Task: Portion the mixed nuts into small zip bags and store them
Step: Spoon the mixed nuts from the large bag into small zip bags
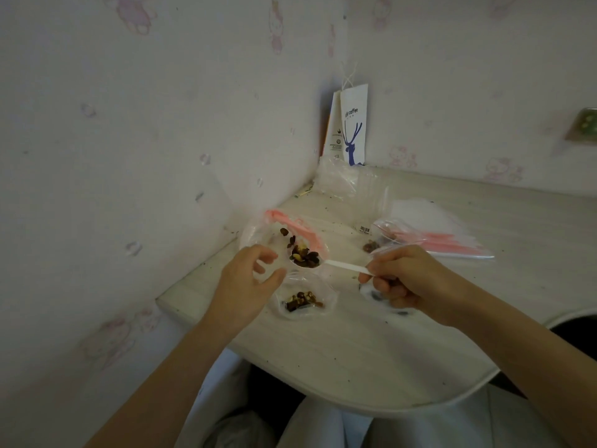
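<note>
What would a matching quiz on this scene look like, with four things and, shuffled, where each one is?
Things:
1 spoon
2 open zip bag
3 coffee paper bag
4 stack of spare zip bags

Places:
A standing in the wall corner
B pinched in the right hand, loaded with nuts
C lying flat on the table, at right
D held up by the left hand

Pairs: 1-B, 2-D, 3-A, 4-C

The white paper bag (pixel 353 124) standing in the corner ahead of me reads "coffee" in blue above a blue deer drawing. Its side print is too small for me to read, as is the barcode sticker (pixel 365 228) on my pack of zip bags (pixel 429 218).
</note>
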